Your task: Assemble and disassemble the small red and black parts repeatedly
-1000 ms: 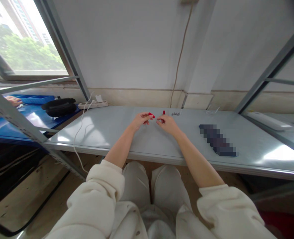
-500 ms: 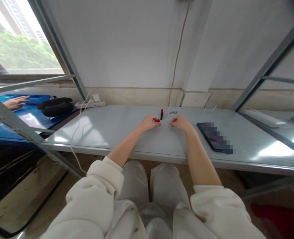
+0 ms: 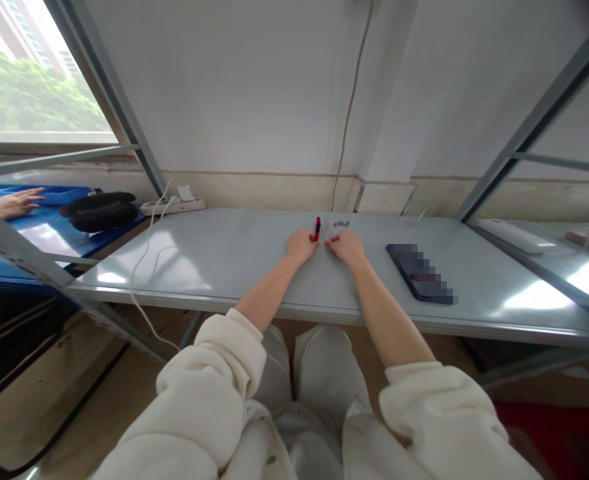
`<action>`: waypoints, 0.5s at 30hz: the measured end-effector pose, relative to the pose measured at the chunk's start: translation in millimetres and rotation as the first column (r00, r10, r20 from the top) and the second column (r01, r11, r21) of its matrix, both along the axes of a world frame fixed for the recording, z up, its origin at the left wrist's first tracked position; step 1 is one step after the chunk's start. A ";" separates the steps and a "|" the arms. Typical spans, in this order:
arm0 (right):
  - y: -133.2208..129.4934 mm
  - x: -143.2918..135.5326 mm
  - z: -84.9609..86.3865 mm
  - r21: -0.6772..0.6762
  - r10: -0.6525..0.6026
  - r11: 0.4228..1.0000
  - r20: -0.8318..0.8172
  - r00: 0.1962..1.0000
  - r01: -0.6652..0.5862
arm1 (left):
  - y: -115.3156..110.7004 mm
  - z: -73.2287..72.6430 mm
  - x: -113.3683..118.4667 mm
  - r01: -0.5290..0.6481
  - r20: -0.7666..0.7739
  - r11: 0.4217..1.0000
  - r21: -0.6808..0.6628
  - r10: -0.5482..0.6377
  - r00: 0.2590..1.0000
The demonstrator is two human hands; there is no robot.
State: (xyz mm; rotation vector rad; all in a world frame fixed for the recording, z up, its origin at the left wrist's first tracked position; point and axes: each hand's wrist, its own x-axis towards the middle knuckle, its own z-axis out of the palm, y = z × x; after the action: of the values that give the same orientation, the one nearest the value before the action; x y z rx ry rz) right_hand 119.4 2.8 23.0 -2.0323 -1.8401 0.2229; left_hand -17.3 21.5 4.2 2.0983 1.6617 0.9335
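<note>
A: Surface?
B: Long, flat, shiny grey tabletop point(image 3: 239, 260), grooved near edge.
A: Left end?
B: White oblong power strip point(image 3: 174, 207), far left corner. Thin white cable point(image 3: 132, 277) crosses the left end, drops over the near edge.
A: Middle?
B: Row of small dark-grey pieces point(image 3: 341, 225), far side. Slim red-and-black piece point(image 3: 317, 229) just left; can't tell if it rests on the top.
A: Right?
B: Flat black rectangular phone point(image 3: 418, 273), slanted, partly pixelated. Small clear object point(image 3: 413, 217), far edge.
</note>
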 end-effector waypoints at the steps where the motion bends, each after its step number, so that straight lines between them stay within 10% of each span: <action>1: -0.4 -0.6 0.3 -0.006 -0.001 1.000 -0.004 1.000 0.001 | 0.0 -1.2 0.0 -0.004 -0.009 1.000 -0.003 0.004 1.000; 15: 2.8 -1.9 -2.1 -0.018 -0.041 0.999 0.012 0.999 0.041 | -17.3 5.8 -3.7 0.089 -0.131 0.964 0.251 -0.057 0.990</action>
State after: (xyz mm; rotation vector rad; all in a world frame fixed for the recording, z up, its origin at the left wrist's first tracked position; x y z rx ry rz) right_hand 117.5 5.5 20.9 -2.0855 -1.8075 0.2180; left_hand -21.0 4.1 10.0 2.4138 1.5799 1.0651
